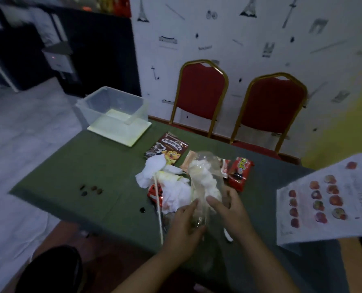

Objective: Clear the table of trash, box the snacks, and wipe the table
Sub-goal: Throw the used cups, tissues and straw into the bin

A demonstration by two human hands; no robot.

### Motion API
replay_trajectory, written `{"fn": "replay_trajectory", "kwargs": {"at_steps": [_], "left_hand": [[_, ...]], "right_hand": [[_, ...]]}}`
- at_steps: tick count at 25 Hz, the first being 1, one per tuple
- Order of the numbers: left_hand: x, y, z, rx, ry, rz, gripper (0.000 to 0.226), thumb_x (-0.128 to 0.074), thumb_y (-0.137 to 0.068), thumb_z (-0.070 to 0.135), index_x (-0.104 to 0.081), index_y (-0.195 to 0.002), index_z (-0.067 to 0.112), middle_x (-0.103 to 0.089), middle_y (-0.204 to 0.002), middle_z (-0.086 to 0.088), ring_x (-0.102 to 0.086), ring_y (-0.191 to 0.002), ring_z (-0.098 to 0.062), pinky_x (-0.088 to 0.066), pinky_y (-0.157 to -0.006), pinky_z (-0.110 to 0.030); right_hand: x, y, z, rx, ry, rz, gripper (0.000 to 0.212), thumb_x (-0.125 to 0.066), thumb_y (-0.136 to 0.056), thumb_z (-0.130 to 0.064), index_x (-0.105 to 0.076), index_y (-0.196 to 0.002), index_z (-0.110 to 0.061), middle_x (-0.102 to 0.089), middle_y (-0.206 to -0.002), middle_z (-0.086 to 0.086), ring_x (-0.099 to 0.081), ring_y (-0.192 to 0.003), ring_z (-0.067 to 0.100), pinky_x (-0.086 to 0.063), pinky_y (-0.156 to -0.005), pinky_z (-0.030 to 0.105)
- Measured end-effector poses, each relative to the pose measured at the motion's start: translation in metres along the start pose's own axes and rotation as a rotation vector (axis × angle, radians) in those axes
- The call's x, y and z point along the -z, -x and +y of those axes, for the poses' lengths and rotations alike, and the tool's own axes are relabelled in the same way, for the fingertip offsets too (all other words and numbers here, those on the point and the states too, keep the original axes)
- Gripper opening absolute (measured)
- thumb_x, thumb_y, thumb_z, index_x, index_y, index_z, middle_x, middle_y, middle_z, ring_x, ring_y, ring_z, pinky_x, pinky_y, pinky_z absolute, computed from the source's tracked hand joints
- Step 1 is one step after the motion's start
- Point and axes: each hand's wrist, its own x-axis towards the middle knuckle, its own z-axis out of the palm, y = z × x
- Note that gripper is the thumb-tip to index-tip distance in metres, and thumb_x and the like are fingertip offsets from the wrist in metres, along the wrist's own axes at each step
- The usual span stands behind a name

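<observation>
Clear plastic: a bag (205,182) held over the near middle of the bench (74,163), white tissue already visible inside it. Our left hand (183,231) pinches its mouth from the left, fingers closed on the film; our right hand (230,210) grips the other lip, thumb inward.

Step, as we judge it: bagging trash. To do it well we would keep one hand on the mouth, holding it wide, and free the other to feed in the loose tissues (167,182) lying just left of the bag.

- Item: thin stick (159,212), slanting past the tissues toward the near edge; trash, likely to poke through the film, so we would put it in lengthwise.
- Item: red wrapper (153,192), half under the tissues; whether empty we cannot tell.
- Item: brown cereal packet (167,150) and red snack pack (240,173), behind and right of the bag; for the box, not the bag.
- Item: clear box (112,108), far left corner, standing on its lid, empty.
- Item: dark crumbs (91,189), left; left for wiping.
- Item: printed sheet (328,199), overhanging at right; it may snag our right arm.
</observation>
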Motion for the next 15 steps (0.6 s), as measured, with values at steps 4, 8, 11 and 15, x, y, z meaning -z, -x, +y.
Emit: {"fn": "replay_trajectory", "kwargs": {"at_steps": [4, 8, 11, 15], "left_hand": [[0.079, 0.013, -0.017, -0.012, 0.094, 0.278, 0.063, -0.065, -0.077, 0.039, -0.034, -0.131, 0.049, -0.052, -0.127, 0.005, -0.053, -0.116, -0.005, -0.047, -0.098, -0.025], [0.174, 0.045, -0.049, 0.046, 0.175, 0.484, 0.065, -0.069, -0.076, 0.037, -0.038, -0.127, 0.061, -0.048, -0.126, 0.014, -0.055, -0.116, -0.009, -0.055, -0.091, -0.040], [0.241, 0.079, -0.085, 0.138, 0.138, 0.630, 0.069, -0.072, -0.080, 0.025, -0.037, -0.133, 0.051, -0.051, -0.128, 0.005, -0.055, -0.116, -0.005, -0.052, -0.096, -0.035], [0.324, 0.129, -0.154, 0.267, 0.188, 0.734, 0.069, -0.072, -0.079, 0.031, -0.039, -0.140, 0.041, -0.050, -0.134, 0.008, -0.055, -0.115, 0.000, -0.054, -0.092, -0.027]], "right_hand": [[-0.084, -0.007, -0.038, 0.056, -0.066, -0.218, 0.050, -0.075, -0.072, -0.039, -0.055, -0.117, -0.027, -0.069, -0.111, -0.001, -0.069, -0.099, 0.020, -0.057, -0.083, 0.043], [-0.190, 0.001, -0.052, 0.056, -0.079, -0.382, 0.036, -0.073, -0.081, -0.028, -0.057, -0.112, -0.022, -0.071, -0.106, 0.004, -0.069, -0.095, 0.018, -0.056, -0.080, 0.033], [-0.272, 0.016, -0.046, 0.013, -0.024, -0.503, 0.033, -0.071, -0.083, -0.023, -0.057, -0.112, -0.016, -0.071, -0.104, 0.005, -0.070, -0.086, 0.014, -0.055, -0.070, 0.026], [-0.386, 0.041, -0.013, -0.115, 0.048, -0.626, 0.037, -0.074, -0.080, -0.023, -0.058, -0.112, -0.016, -0.073, -0.101, 0.005, -0.072, -0.086, 0.018, -0.056, -0.075, 0.035]]}}
